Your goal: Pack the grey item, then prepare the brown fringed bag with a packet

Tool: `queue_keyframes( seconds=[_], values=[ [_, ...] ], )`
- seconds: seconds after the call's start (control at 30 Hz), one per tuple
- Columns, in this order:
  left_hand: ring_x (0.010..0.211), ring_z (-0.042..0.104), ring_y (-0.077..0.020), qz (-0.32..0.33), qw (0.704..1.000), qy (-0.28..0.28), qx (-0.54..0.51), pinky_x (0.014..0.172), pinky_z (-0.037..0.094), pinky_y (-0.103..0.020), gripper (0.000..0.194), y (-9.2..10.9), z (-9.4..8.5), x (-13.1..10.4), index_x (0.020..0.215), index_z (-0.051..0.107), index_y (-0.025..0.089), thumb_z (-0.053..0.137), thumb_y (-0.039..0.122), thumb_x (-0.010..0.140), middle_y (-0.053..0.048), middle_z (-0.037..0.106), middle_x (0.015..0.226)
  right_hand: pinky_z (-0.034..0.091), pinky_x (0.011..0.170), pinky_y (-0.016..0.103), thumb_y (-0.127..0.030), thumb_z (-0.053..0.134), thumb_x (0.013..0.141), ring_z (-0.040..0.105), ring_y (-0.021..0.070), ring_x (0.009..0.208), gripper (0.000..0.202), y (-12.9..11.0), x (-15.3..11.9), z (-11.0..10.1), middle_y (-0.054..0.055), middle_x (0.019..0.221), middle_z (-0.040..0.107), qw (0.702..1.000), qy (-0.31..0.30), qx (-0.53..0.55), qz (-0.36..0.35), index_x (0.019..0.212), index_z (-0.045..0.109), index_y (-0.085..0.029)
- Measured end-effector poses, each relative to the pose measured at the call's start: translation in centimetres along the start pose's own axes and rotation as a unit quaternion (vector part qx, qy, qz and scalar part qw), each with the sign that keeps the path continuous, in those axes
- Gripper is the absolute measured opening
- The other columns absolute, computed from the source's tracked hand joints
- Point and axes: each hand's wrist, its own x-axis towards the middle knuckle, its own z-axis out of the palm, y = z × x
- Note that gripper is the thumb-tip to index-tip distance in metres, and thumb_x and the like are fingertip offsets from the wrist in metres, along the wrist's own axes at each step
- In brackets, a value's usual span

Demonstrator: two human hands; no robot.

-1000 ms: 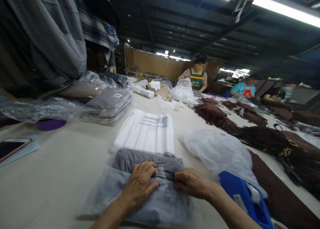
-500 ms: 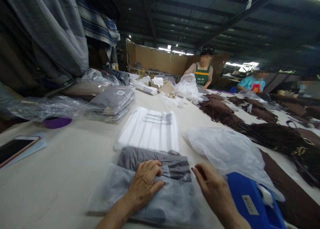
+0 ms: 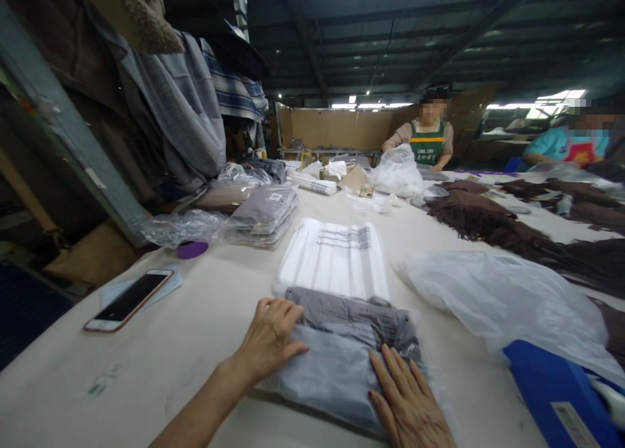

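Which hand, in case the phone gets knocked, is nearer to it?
Left. The left hand, on the left part of the grey package, has the phone to its left; the right hand, on the package's right part, is farther.

Bag (image 3: 332, 370) on counter (image 3: 209, 363), cloth (image 3: 342, 309) at bag's far end. Left hand (image 3: 271, 334) on bag's left side, right hand (image 3: 407, 399) on bag's right side. Just behind bag: packet (image 3: 336, 256). Farther behind, to bag's left: pile of wrapped clothes (image 3: 266, 210). Left of bag, well apart: phone (image 3: 129, 298), partly on paper (image 3: 176, 281). Right of bag: plastic wrap (image 3: 488, 292), container (image 3: 547, 383) in front of that. Well behind bag, to right: fabric pile (image 3: 473, 217); person (image 3: 427, 148) beyond counter.
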Motion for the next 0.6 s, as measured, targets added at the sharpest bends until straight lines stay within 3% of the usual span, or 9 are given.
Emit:
queue_keyframes(
  seconds=[0.1, 0.2, 0.27, 0.47, 0.6],
  values=[
    [0.099, 0.055, -0.0252, -0.11, 0.991, 0.036, -0.063, 0.088, 0.036, -0.041, 0.037, -2.3, -0.1, -1.7, 0.099, 0.056, 0.02, 0.069, 0.034, 0.067, -0.005, 0.063, 0.102, 0.032, 0.096, 0.038, -0.039, 0.035, 0.093, 0.057, 0.0228, 0.109, 0.043, -0.2, -0.2, 0.3, 0.012, 0.119, 0.062, 1.0, 0.003, 0.006, 0.014, 0.122, 0.055, -0.014],
    [0.076, 0.057, -0.0193, -0.225, 0.957, 0.042, -0.18, 0.071, 0.042, -0.03, 0.029, -3.4, 1.2, -2.4, 0.084, 0.056, 0.02, 0.063, 0.041, 0.065, 0.001, 0.061, 0.078, 0.031, 0.099, 0.037, -0.04, 0.035, 0.092, 0.056, 0.0222, 0.111, 0.044, -0.4, -0.5, 0.7, 0.01, 0.122, 0.061, 0.999, 0.009, 0.018, 0.031, 0.126, 0.052, -0.017],
    [0.062, 0.052, -0.0161, -0.267, 0.939, 0.045, -0.213, 0.06, 0.039, -0.026, 0.027, -3.6, 2.3, -2.3, 0.071, 0.053, 0.021, 0.058, 0.046, 0.063, 0.005, 0.053, 0.062, 0.029, 0.1, 0.036, -0.041, 0.036, 0.092, 0.055, 0.0219, 0.112, 0.045, -0.4, -0.7, 0.8, 0.01, 0.122, 0.061, 0.999, 0.008, 0.023, 0.037, 0.127, 0.05, -0.017],
    [0.056, 0.047, -0.0136, -0.287, 0.938, 0.077, -0.181, 0.056, 0.033, -0.024, 0.027, -3.5, 3.8, -1.4, 0.056, 0.046, 0.022, 0.048, 0.048, 0.062, 0.005, 0.045, 0.052, 0.033, 0.098, 0.037, -0.039, 0.041, 0.091, 0.057, 0.0233, 0.111, 0.044, -0.4, -0.3, 0.7, 0.012, 0.123, 0.06, 0.999, 0.001, 0.03, 0.031, 0.125, 0.053, -0.015],
    [0.056, 0.052, -0.0145, -0.28, 0.942, 0.073, -0.169, 0.056, 0.034, -0.024, 0.028, -3.6, 4.0, -2.3, 0.057, 0.049, 0.023, 0.044, 0.05, 0.064, 0.005, 0.051, 0.053, 0.042, 0.094, 0.035, -0.03, 0.043, 0.091, 0.056, 0.022, 0.112, 0.039, -0.4, 0.1, -1.7, 0.012, 0.121, 0.061, 0.994, 0.01, 0.09, 0.062, 0.125, 0.052, -0.013]
  ],
)
